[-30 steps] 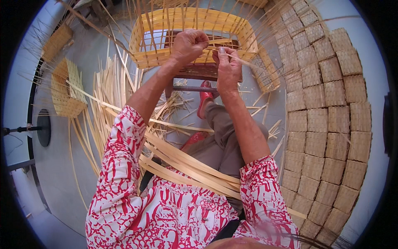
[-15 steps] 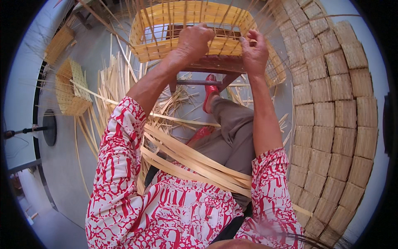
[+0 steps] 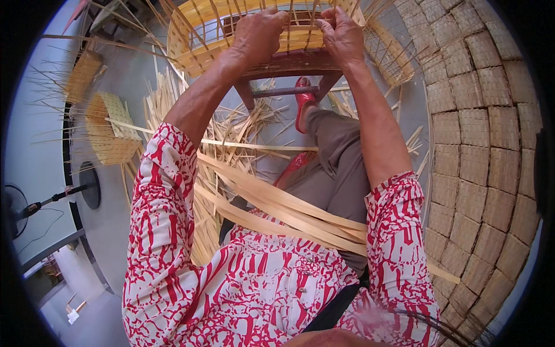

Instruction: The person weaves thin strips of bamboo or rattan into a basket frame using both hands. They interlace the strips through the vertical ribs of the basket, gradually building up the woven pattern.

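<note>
The curled left hand (image 3: 260, 36) and right hand (image 3: 344, 37) touch the yellow rectangular woven basket (image 3: 303, 38), near side; their grasp I cannot tell.

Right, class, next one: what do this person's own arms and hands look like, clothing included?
Both arms wear loose sleeves in white fabric with an irregular red print, ending around the elbows. The forearms are bare. The left hand and right hand wear no gloves; no watch shows.
</note>
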A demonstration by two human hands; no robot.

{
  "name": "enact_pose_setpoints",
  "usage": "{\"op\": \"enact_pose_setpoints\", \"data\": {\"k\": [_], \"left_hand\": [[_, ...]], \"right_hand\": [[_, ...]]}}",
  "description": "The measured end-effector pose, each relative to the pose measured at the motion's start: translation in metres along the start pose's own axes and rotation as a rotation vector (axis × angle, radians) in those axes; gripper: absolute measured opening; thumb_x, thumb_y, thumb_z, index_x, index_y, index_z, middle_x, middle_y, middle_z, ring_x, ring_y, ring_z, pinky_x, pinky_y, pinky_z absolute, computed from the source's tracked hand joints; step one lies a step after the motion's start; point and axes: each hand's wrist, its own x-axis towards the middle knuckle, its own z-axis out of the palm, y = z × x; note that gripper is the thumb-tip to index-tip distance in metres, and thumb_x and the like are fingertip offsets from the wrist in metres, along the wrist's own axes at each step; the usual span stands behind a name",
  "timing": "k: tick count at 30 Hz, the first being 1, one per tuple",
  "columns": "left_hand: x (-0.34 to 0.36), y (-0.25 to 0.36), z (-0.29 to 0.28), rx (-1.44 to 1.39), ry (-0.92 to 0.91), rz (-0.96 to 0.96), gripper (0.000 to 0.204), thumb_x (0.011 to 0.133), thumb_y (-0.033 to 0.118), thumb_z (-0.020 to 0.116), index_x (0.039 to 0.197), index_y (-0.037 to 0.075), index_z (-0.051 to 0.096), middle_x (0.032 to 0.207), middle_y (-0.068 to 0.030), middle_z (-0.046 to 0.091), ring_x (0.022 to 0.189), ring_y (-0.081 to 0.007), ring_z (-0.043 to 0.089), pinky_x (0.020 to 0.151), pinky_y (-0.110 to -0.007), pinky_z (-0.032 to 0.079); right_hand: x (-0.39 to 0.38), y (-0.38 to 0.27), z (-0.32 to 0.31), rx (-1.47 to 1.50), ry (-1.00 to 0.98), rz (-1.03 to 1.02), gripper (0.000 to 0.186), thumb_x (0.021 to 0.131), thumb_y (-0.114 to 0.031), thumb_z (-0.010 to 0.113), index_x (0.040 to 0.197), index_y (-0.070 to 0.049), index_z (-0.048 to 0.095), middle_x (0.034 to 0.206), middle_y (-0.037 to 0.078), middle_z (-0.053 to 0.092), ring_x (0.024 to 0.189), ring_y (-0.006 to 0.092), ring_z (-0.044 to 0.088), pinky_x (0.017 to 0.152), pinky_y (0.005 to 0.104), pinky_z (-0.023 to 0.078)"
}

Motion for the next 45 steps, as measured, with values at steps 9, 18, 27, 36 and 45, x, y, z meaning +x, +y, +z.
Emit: {"op": "enact_pose_setpoints", "data": {"k": [9, 18, 27, 36, 45], "left_hand": [[-0.028, -0.001, -0.011, -0.219, 0.125, 0.135, 0.063, 0.089, 0.004, 0.06, 0.148, 0.01, 0.038, 0.112, -0.0177, 0.067, 0.094, -0.0353, 0.069, 0.07, -0.043, 0.058], [-0.173, -0.024, -0.032, -0.505, 0.546, -0.651, 0.048, 0.085, 0.012, 0.079, 0.124, 0.003, 0.052, 0.113, -0.0087, 0.058, 0.105, -0.0167, 0.059, 0.082, -0.03, 0.055], [-0.126, -0.087, 0.011, -0.883, 0.744, -0.665, 0.068, 0.097, 0.038, 0.066, 0.147, 0.003, 0.038, 0.131, -0.0127, 0.057, 0.123, -0.0188, 0.051, 0.103, -0.029, 0.041], [-0.071, -0.075, 0.02, -1.023, 0.888, -0.595, 0.039, 0.103, 0.022, 0.042, 0.131, -0.004, 0.051, 0.119, -0.0127, 0.061, 0.105, -0.0233, 0.055, 0.095, -0.035, 0.043], [-0.119, -0.103, 0.001, -0.993, 0.651, -0.695, 0.057, 0.102, 0.045, 0.054, 0.131, -0.003, 0.05, 0.119, -0.0107, 0.061, 0.11, -0.0183, 0.056, 0.095, -0.032, 0.046]], "right_hand": [[0.002, 0.001, -0.002, -0.02, -0.037, 0.03, 0.029, 0.088, -0.036, 0.072, 0.107, -0.015, 0.066, 0.092, 0.009, 0.073, 0.089, 0.0342, 0.07, 0.074, 0.0478, 0.054], [-0.011, -0.013, -0.031, -0.135, -0.229, 0.071, 0.046, 0.088, -0.043, 0.068, 0.117, -0.007, 0.066, 0.101, 0.016, 0.073, 0.092, 0.0323, 0.071, 0.084, 0.0424, 0.053], [-0.007, 0.007, -0.043, 0.237, -0.416, 0.306, 0.028, 0.089, -0.032, 0.076, 0.099, -0.007, 0.071, 0.082, 0.001, 0.068, 0.073, 0.0089, 0.062, 0.066, 0.0254, 0.05], [-0.005, 0.0, -0.055, 0.244, -0.255, 0.319, 0.023, 0.086, -0.026, 0.079, 0.084, -0.005, 0.07, 0.072, 0.0, 0.066, 0.065, 0.0068, 0.06, 0.058, 0.0242, 0.048], [0.004, -0.006, -0.058, 0.511, -0.163, 0.206, 0.038, 0.094, -0.015, 0.07, 0.125, 0.005, 0.062, 0.105, 0.012, 0.071, 0.088, 0.0183, 0.072, 0.072, 0.0263, 0.059]]}}
